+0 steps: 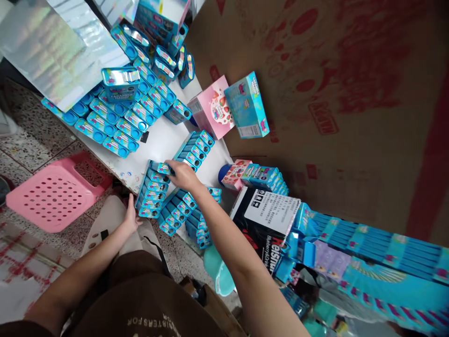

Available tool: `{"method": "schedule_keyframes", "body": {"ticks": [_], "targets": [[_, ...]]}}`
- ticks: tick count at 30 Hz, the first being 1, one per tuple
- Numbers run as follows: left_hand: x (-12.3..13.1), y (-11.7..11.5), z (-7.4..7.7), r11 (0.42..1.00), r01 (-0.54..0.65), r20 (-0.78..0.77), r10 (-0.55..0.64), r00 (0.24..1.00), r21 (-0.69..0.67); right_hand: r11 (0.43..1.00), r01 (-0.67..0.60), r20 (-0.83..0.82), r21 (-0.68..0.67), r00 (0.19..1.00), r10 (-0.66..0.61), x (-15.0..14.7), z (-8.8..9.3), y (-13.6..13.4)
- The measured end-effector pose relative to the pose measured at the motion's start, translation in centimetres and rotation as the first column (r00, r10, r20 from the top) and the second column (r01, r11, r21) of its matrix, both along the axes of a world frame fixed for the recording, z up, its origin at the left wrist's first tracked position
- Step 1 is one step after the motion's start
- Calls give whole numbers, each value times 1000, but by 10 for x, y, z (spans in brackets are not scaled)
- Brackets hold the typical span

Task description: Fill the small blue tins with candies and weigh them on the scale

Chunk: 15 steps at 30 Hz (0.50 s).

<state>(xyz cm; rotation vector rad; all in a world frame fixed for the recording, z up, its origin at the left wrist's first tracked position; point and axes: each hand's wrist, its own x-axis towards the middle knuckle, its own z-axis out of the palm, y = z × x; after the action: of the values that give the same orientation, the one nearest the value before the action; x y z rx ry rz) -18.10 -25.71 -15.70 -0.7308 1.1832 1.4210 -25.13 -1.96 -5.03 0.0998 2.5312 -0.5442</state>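
My right hand (183, 176) reaches over the white table and grips the end of a small blue box (164, 168) at the top of a blue tray of boxes (151, 194). My left hand (132, 216) is beside that tray's lower left side, thumb apart from the fingers; its palm shows nothing held. Behind my right hand stands another row of blue boxes (199, 150). More blue boxes (177, 210) stand in rows to the right of the tray, partly under my right forearm.
Many blue tins (122, 126) cover the table's far left. A pink box (213, 107) and a blue box (247, 106) lean near a large brown carton (315, 140). A pink stool (63, 192) stands on the floor at left; a black carton (263, 220) is at right.
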Motion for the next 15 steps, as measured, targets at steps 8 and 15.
{"method": "schedule_keyframes", "body": {"ticks": [8, 15], "targets": [[-4, 14, -6, 954, -175, 176, 134, 975, 241, 998, -25, 60, -57, 998, 29, -8, 4, 2], [-3, 14, -5, 925, -354, 402, 274, 874, 141, 983, -96, 235, 157, 970, 57, -11, 10, -8]]}}
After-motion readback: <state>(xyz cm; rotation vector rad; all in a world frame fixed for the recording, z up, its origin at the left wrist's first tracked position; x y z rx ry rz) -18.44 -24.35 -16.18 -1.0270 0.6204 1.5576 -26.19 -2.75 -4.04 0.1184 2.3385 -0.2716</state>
